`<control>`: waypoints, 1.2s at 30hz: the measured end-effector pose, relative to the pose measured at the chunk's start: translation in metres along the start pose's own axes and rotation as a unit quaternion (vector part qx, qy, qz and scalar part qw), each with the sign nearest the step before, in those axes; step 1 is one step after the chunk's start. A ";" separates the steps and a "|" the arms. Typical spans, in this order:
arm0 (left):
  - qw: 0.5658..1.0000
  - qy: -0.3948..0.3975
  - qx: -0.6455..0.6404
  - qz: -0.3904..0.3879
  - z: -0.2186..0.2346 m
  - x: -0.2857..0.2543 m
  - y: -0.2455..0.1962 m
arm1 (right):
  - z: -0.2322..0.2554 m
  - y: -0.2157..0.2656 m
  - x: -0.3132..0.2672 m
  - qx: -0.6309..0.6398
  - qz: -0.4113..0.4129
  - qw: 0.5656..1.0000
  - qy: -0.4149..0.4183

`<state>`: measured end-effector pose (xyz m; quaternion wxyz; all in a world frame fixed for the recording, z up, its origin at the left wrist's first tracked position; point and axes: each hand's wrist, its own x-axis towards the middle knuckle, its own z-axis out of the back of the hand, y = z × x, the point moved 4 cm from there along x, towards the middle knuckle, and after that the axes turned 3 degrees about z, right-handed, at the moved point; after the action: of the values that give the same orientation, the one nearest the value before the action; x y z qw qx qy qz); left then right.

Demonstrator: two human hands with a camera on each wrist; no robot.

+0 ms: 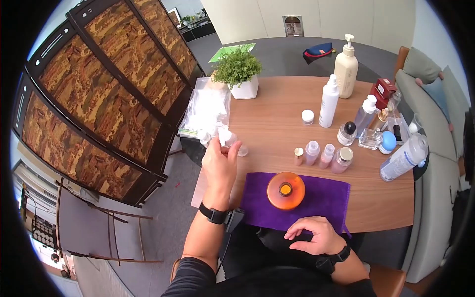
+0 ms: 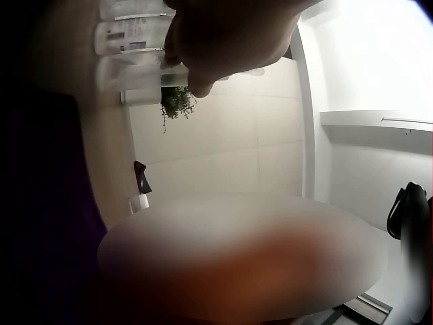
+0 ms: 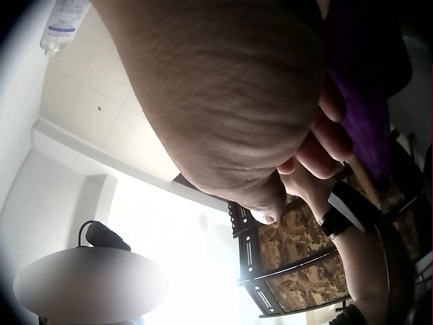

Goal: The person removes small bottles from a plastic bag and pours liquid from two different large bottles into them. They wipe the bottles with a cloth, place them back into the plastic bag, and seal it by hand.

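At the left part of the wooden table, my left hand (image 1: 220,166) pinches a small translucent bottle (image 1: 228,138) with thumb and fingertips. Other clear bottles stand beside it; in the left wrist view they line up near the fingers of my left hand (image 2: 230,34), which partly cover a clear bottle (image 2: 132,71). A round orange bottle (image 1: 292,195) sits on a purple cloth (image 1: 257,203) at the table's front edge. My right hand (image 1: 316,235), its fingers loosely bent and holding nothing, is by the cloth's front right corner; the right wrist view shows the hand (image 3: 237,101) empty.
Small bottles (image 1: 311,152), a white jar (image 1: 308,117), a white spray bottle (image 1: 328,104) and a cream pump bottle (image 1: 346,72) stand at the right. A potted plant (image 1: 245,89) and a plastic bag (image 1: 205,106) lie at the back left. A folding screen (image 1: 99,99) stands left.
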<state>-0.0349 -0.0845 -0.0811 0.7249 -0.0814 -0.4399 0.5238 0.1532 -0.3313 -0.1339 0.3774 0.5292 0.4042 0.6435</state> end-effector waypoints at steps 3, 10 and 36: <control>1.000 -0.010 0.005 -0.013 -0.002 0.000 0.000 | -0.001 0.000 0.000 -0.004 0.008 1.000 0.001; 0.999 -0.023 0.025 -0.042 -0.007 0.003 0.001 | -0.001 -0.001 0.000 0.003 0.019 1.000 0.007; 0.995 -0.063 -0.022 -0.072 0.010 -0.015 0.007 | -0.001 0.000 0.000 0.006 0.028 1.000 -0.006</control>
<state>-0.0480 -0.0971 -0.0870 0.7296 -0.0328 -0.5009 0.4645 0.1522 -0.3317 -0.1345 0.3584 0.5465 0.3909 0.6481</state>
